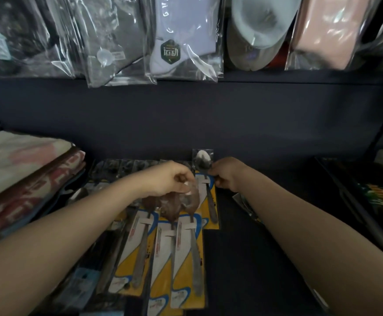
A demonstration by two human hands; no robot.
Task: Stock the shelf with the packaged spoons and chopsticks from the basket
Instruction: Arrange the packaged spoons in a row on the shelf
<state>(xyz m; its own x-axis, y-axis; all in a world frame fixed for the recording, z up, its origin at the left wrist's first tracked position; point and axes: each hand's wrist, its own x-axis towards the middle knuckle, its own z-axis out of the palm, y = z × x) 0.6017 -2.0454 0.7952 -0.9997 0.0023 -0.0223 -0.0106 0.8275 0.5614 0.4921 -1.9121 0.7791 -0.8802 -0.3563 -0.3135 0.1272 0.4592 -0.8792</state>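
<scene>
Reaching forward over a dark shelf (243,258), a person works with both bare hands among carded spoon packs. The right hand (225,175) pinches the upper edge of one spoon pack (205,179), fingers closed on the card just beside the spoon's bowl, which stands up against the shelf's dark back wall. The left hand (171,179) rests curled, fingers bent and close together, on the clear plastic tops of a row of packs (181,242); whether it actually grips one cannot be told. These packs lie flat, overlapping like shingles, each a yellow card with a metal spoon strapped along it. To the left lie darker, longer packs (108,258), possibly chopsticks, too dim to be sure. Folded towels (26,169) are stacked at far left, and bagged socks (174,42) hang above. No basket is in view. Judging by looks, each pack is light and fairly stiff lengthwise thanks to the spoon, while the glossy film is likely slippery and the card edges bendable. The safest hold is probably a pinch across the card where the handle backs it, not on the thin plastic top.
</scene>
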